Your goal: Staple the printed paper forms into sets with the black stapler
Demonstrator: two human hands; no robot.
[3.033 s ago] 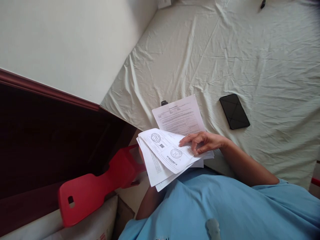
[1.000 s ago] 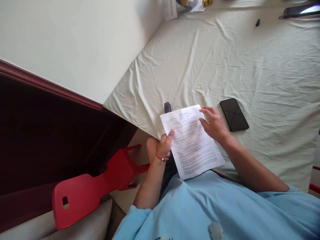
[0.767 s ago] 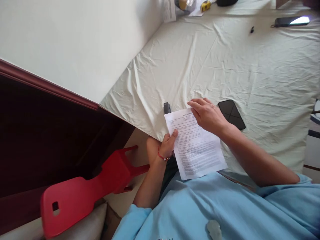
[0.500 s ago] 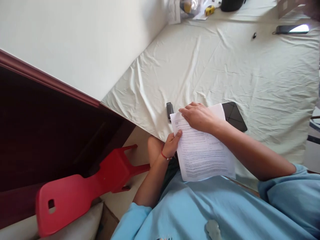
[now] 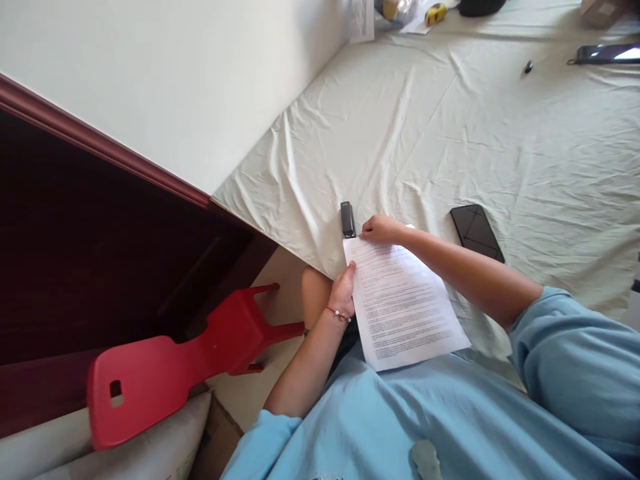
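Observation:
Printed paper [image 5: 405, 307], perhaps more than one sheet, lies between my lap and the bed edge, its text side up. My left hand [image 5: 343, 290] grips its left edge, thumb on top and fingers underneath. Across the top edge reaches my right hand [image 5: 383, 230], its fingers curled closed on the paper near the upper left corner. Just beyond that corner a small black stapler [image 5: 347, 219] rests on the sheet, close to my right fingertips. A black phone [image 5: 477, 232] lies face up to the right of my right forearm.
A wrinkled pale bedsheet [image 5: 360, 133] covers the surface ahead. At the far side are a yellow tape measure [image 5: 435, 14], a plastic bag [image 5: 397, 10], a small black object [image 5: 529, 67] and a lit phone-like device [image 5: 607, 54]. A red plastic chair [image 5: 145, 387] stands at lower left, beside a white wall [image 5: 175, 80].
My right hand has drawn back from lying flat over the page to its top edge, fingers now curled. The paper has shifted slightly toward me, uncovering the phone. The view has turned a little left.

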